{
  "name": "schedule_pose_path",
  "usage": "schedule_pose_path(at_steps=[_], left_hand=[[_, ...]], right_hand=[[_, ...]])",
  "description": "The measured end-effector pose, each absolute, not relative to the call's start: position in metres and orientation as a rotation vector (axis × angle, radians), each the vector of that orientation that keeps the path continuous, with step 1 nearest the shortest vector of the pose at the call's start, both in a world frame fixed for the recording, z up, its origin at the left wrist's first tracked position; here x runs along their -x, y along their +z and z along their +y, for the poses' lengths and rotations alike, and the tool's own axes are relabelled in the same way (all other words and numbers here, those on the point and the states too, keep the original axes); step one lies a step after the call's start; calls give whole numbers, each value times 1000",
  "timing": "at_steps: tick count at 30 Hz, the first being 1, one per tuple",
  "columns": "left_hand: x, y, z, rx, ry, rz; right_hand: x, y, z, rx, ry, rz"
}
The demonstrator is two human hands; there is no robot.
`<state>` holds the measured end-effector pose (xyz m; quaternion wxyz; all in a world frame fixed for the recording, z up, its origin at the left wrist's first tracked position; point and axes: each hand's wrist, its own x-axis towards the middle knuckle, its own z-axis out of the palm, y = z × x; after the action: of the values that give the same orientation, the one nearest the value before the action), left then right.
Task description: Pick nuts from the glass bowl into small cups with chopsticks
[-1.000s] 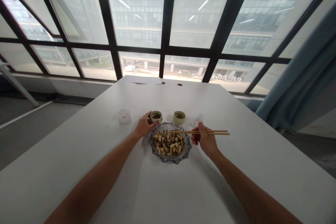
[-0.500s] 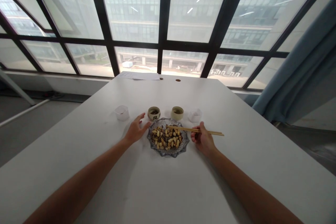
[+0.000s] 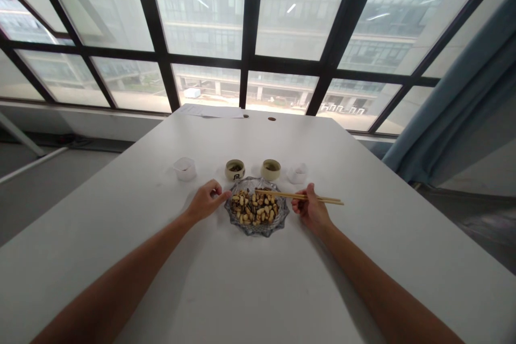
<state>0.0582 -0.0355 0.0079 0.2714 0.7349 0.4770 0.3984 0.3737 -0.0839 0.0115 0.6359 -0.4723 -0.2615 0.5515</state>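
A scalloped glass bowl (image 3: 258, 231) holds peanuts (image 3: 264, 214) and dark striped seeds. My right hand (image 3: 312, 209), to its right, is closed on a pair of wooden chopsticks (image 3: 322, 199), whose tips reach over the far part of the bowl. At the bowl's left rim is my left hand (image 3: 205, 200), its fingers curled in and its thumb stretched to the rim; whether it grips the rim is unclear. Behind the bowl stand two small greenish cups, the left one (image 3: 235, 170) with dark bits inside, the right one (image 3: 271, 170) with contents I cannot make out.
A clear plastic container (image 3: 185, 170) stands left of the cups, and a whitish one (image 3: 297, 173) stands right of them. Papers (image 3: 212, 112) lie at the far edge of the white table (image 3: 258, 290). Beyond are large windows, with a blue curtain (image 3: 451, 102) at right.
The fingers of my left hand have curled in from a spread pose, with the thumb still by the bowl. The chopsticks have barely moved. The whole view has shifted slightly.
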Motion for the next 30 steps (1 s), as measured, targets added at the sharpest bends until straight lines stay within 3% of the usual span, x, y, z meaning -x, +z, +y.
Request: schedule_pose_path(at_steps=[30], left_hand=[[-57, 13, -39, -2073, 864, 1175]], right_hand=[[-374, 16, -88, 1094, 1224, -548]])
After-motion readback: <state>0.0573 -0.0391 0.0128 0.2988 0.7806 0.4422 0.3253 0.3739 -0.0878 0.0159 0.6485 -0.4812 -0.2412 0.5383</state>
